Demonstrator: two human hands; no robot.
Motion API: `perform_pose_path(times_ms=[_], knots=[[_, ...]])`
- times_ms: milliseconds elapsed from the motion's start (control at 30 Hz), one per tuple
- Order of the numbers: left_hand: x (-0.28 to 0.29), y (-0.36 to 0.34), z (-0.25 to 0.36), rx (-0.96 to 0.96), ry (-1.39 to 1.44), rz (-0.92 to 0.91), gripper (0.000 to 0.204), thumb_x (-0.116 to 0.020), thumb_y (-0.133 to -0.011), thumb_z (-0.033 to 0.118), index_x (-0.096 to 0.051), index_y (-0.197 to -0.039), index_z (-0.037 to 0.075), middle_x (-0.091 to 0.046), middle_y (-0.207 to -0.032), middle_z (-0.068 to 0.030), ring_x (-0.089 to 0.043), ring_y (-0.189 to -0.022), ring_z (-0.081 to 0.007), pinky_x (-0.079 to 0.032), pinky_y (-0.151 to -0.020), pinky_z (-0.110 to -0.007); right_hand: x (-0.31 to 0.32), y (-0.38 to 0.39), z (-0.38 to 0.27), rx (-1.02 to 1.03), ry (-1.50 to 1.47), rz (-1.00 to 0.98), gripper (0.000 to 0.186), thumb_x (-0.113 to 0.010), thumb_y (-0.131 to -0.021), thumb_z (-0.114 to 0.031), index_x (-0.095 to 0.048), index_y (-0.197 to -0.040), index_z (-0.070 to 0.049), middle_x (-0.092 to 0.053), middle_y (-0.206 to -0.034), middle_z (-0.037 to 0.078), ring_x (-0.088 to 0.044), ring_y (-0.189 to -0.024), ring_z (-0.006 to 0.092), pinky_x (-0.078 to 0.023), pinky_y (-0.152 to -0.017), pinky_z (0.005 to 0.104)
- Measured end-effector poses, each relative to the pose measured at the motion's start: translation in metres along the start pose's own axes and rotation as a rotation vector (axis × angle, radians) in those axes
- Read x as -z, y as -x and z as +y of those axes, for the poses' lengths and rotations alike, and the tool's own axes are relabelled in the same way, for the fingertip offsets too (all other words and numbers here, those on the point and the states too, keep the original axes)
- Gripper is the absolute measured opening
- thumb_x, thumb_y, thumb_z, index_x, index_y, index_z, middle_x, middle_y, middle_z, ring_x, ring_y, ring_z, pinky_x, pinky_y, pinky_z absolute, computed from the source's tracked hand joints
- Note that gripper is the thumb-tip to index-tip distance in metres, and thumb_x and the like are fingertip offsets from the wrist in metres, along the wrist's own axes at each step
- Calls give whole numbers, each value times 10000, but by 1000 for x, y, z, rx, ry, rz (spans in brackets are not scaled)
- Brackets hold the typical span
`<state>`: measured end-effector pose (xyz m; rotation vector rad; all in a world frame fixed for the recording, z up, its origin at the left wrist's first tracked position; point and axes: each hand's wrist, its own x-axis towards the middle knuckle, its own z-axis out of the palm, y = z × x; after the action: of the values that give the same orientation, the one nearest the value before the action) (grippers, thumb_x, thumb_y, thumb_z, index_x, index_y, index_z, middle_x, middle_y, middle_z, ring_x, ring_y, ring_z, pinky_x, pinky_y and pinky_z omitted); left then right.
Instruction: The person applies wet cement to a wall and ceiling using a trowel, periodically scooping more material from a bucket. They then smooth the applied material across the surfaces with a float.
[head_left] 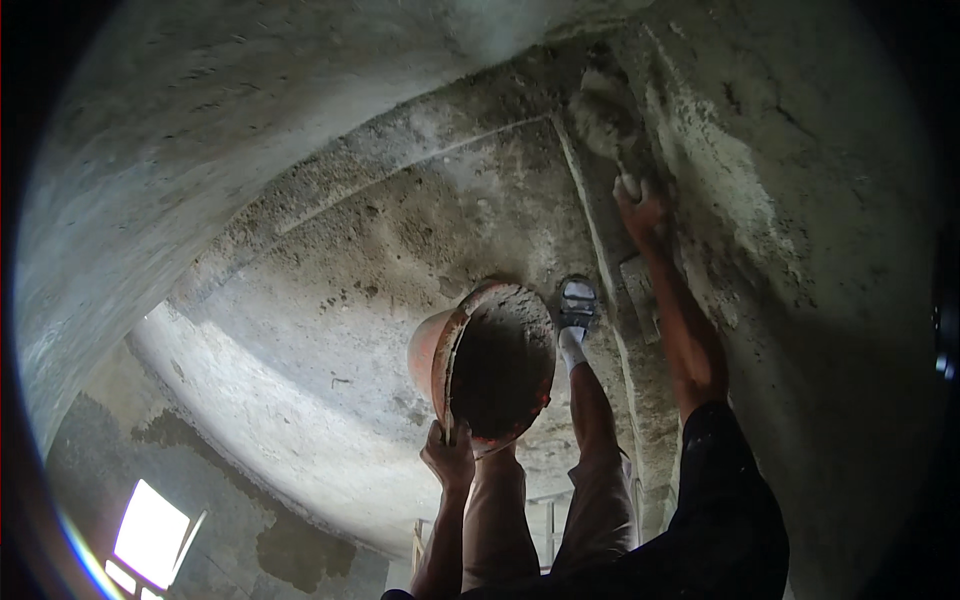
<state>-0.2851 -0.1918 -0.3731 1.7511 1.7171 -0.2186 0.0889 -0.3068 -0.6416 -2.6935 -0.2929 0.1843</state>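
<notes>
My left hand (448, 458) is closed on the near rim of a reddish bucket (428, 358), which is tilted so that its mouth faces right. Grey mortar crusts the bucket's rim and inside; how much lies in its dark bottom I cannot make out. My right arm stretches far forward along the right-hand wall. At its end, my right hand (645, 208) is closed around the handle of what looks like a trowel (606, 118). The blade is blurred and mortar-grey, close to the corner where floor and wall meet.
A raised strip (590, 215) runs along the floor beside the right wall (735, 180). My sandalled foot (577, 300) stands just left of it. A curved plastered wall (200, 130) rises on the left. Bright window (152, 535) at lower left. Crumbs of mortar dot the rough floor (330, 270).
</notes>
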Motion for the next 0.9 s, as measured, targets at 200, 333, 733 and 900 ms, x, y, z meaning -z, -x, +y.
perform_pose_path(times_ms=[200, 333, 733, 900], knots=[[31, 3, -3, -59, 50, 12, 267, -648, -731, 197, -485, -666, -5, -494, -553, -192, -483, -491, -366, -382, -473, -403, -5, 34, -30, 207, -232, -73, 595, -659, -673, -530, -619, -984, -25, -623, -867, 160, -610, -758, 268, -490, -643, 378], [52, 2, -28, -125, 45, 38, 250, -647, -721, 182, -489, -672, -6, -495, -562, -200, -484, -506, -370, -382, -479, -406, 15, 69, -72, 310, 266, 1, 560, -651, -725, -461, -561, -1049, -13, -612, -886, 155, -603, -777, 274, -490, -672, 366], [90, 13, -64, -53, -22, 100, 205, -637, -667, 120, -508, -702, -36, -525, -585, -180, -496, -508, -285, -405, -523, -391, 122, 160, -282, 884, -753, -1124, 361, -629, -731, -274, -585, -1033, -82, -611, -788, 112, -601, -677, 242, -485, -633, 355], [94, 20, -66, -17, -67, 104, 196, -624, -666, 113, -498, -682, -37, -508, -555, -167, -488, -500, -276, -398, -518, -387, 164, 157, -340, 766, -638, -1820, 333, -607, -750, -245, -600, -1036, -76, -613, -753, 123, -603, -691, 199, -490, -556, 309]])
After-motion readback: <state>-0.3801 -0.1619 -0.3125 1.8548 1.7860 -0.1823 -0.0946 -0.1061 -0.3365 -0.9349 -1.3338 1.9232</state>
